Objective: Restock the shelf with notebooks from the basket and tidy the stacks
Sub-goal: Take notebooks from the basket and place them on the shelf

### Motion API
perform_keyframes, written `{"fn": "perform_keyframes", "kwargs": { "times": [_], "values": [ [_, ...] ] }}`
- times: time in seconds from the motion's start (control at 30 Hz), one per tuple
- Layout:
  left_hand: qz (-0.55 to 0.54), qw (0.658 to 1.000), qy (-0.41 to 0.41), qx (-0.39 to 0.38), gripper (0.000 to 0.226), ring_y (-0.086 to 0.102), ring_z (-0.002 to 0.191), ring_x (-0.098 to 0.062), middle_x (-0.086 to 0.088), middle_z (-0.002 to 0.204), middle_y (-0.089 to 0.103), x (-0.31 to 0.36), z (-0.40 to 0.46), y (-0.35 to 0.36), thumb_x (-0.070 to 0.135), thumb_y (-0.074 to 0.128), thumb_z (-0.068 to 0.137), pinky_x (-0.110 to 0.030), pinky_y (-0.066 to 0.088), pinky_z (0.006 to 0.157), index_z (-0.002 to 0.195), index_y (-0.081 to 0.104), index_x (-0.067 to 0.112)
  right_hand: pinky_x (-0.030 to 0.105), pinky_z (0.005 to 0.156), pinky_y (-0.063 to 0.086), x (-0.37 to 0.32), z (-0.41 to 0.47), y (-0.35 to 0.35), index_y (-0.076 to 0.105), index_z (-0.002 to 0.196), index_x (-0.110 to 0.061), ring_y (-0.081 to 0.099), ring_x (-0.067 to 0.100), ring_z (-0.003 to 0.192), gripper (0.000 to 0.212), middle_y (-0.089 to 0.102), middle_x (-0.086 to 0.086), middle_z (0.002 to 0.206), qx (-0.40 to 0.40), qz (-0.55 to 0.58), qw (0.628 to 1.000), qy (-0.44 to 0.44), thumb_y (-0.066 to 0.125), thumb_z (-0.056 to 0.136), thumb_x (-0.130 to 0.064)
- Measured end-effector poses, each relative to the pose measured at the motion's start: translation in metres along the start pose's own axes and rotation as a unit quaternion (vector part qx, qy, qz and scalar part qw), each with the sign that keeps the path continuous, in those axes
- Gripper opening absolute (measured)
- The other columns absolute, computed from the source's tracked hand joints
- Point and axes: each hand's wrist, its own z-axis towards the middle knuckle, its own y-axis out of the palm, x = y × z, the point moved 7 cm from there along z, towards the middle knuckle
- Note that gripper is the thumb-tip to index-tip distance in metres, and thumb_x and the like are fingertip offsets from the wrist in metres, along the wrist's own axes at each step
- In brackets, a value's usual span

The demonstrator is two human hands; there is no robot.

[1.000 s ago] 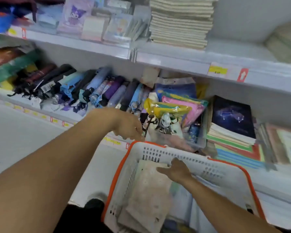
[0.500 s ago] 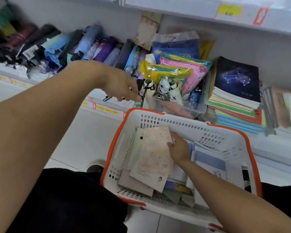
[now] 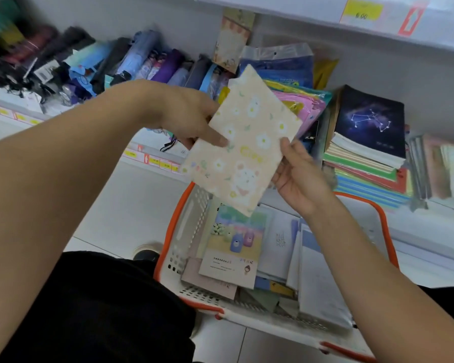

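Peach floral notebook held in the air above the basket, tilted, between both hands. Left hand pinches its left edge, thumb on the cover. Right hand supports its right edge, fingers behind; grip not clearly visible. Shelf stack with dark constellation cover lies right of the notebook. Suggest: square the notebook first, then lay it flat, edges aligned to a matching stack.

Two hands, left hand and right hand, share one floral notebook. One basket shows below. One notebook stack sits on the shelf; the umbrellas blur past counting.
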Motion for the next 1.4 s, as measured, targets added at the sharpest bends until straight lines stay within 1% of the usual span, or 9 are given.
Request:
{"fn": "perform_keyframes", "kwargs": {
  "times": [0.07,0.17,0.33,0.67,0.83,0.93,1.13,1.3,1.4],
  "values": [
    [0.032,0.998,0.026,0.047,0.024,0.071,0.092,-0.023,-0.003,0.104,0.073,0.003,-0.001,-0.011,0.025,0.066,0.091,-0.043,0.058,0.084,0.112,0.068,0.015,0.041,0.077,0.061,0.037,0.006,-0.026,0.064,0.111,-0.012,0.073,0.027,0.090,0.043,0.072,0.015,0.112,0.052,-0.145,0.986,0.069,0.046,0.101,-0.049],
    [0.144,0.987,0.011,0.069,0.022,0.067,0.092,-0.022,0.000,0.101,0.070,0.002,-0.001,-0.015,0.024,0.062,0.092,-0.044,0.054,0.088,0.113,0.066,0.016,0.043,0.080,0.060,0.095,-0.003,-0.087,0.061,0.091,-0.014,0.066,0.022,0.082,0.048,0.070,0.011,0.103,0.135,-0.536,0.818,0.160,0.067,0.084,-0.061],
    [0.173,0.984,-0.004,0.048,0.023,0.066,0.093,-0.022,-0.001,0.103,0.069,-0.006,-0.002,-0.010,0.024,0.060,0.094,-0.044,0.053,0.090,0.115,0.064,0.016,0.037,0.075,0.053,0.150,-0.024,-0.121,0.040,0.117,-0.013,0.057,0.026,0.099,0.091,0.048,0.006,0.113,0.159,-0.623,0.750,0.154,0.093,0.050,-0.043],
    [0.156,0.986,0.010,0.052,0.035,0.060,0.100,-0.020,0.006,0.109,0.062,-0.009,0.002,-0.013,0.020,0.062,0.093,-0.041,0.050,0.092,0.126,0.052,0.022,0.028,0.057,0.040,0.102,-0.020,-0.135,0.068,0.084,-0.005,0.067,0.030,0.087,0.008,0.068,0.007,0.081,0.169,-0.609,0.772,0.057,0.074,0.079,-0.005],
    [0.130,0.986,0.004,0.106,0.088,0.059,0.101,-0.030,-0.005,0.118,0.057,-0.015,0.005,-0.026,0.005,0.053,0.092,-0.047,0.051,0.090,0.151,-0.001,0.042,0.039,0.059,0.061,0.021,-0.017,-0.080,0.068,0.104,-0.014,0.072,0.025,0.073,0.021,0.077,0.011,0.090,0.087,-0.327,0.940,0.034,0.071,0.087,-0.002],
    [0.079,0.983,0.017,0.165,0.087,0.054,0.068,-0.024,-0.007,0.095,0.062,-0.012,0.003,-0.036,-0.002,0.045,0.091,-0.038,0.048,0.066,0.152,0.006,0.045,0.033,0.060,0.060,-0.030,-0.015,-0.024,0.066,0.116,-0.011,0.073,0.020,0.076,0.031,0.077,0.006,0.101,0.003,-0.196,0.981,-0.010,0.066,0.085,-0.012],
    [-0.415,0.873,0.155,0.204,0.031,0.064,0.109,-0.005,0.011,0.122,0.066,0.013,-0.012,-0.060,0.033,0.058,0.095,-0.026,0.044,0.100,0.125,0.065,0.028,0.041,0.074,0.059,-0.075,0.007,0.060,0.071,0.108,-0.009,0.072,0.028,0.081,0.030,0.075,0.016,0.106,-0.003,-0.142,0.986,-0.087,0.073,0.079,-0.016],
    [-0.422,0.834,0.217,0.280,0.057,0.067,0.107,-0.023,0.003,0.118,0.068,0.014,-0.027,-0.076,0.002,0.070,0.085,-0.040,0.057,0.084,0.131,0.050,0.028,0.031,0.059,0.050,-0.112,0.009,0.096,0.065,0.078,-0.010,0.060,0.017,0.057,0.015,0.072,0.004,0.068,0.083,-0.197,0.953,-0.213,0.079,0.082,-0.014],
    [-0.431,0.807,0.256,0.312,0.081,0.060,0.119,-0.022,0.004,0.138,0.056,0.017,-0.033,-0.083,-0.001,0.068,0.086,-0.047,0.053,0.091,0.138,0.034,0.049,0.033,0.062,0.053,-0.127,0.004,0.112,0.063,0.096,-0.016,0.066,0.013,0.073,0.030,0.071,-0.001,0.087,0.137,-0.302,0.914,-0.233,0.082,0.080,-0.033]
  ]
}}
